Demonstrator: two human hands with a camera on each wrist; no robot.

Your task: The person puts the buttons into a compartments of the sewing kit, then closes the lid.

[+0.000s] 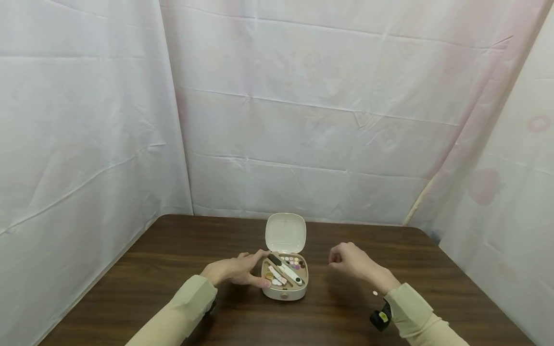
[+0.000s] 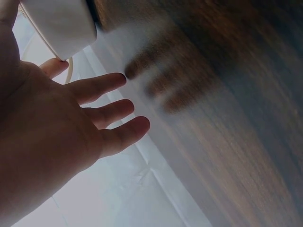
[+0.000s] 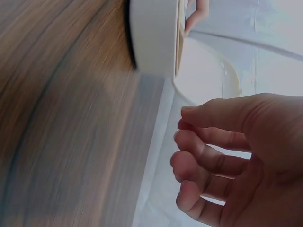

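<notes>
Cream-coloured, the small case (image 1: pixel 284 283) sits mid-table (image 1: pixel 173 250) with its lid (image 1: pixel 285 233) raised, the left hand (image 1: pixel 235 271) resting against its left side with straight fingers, while the right hand (image 1: pixel 352 259) hovers just beside it, fingers loosely curled, empty.

Staged recording booth, not lived-in room. White creased sheets (image 1: pixel 303 96) hang as backdrop on three sides, fold lines visible. Dark wood-grain worktop (image 1: pixel 173 250) fills lower frame. Black wrist-mounted camera (image 1: pixel 381 318) at lower right.
</notes>
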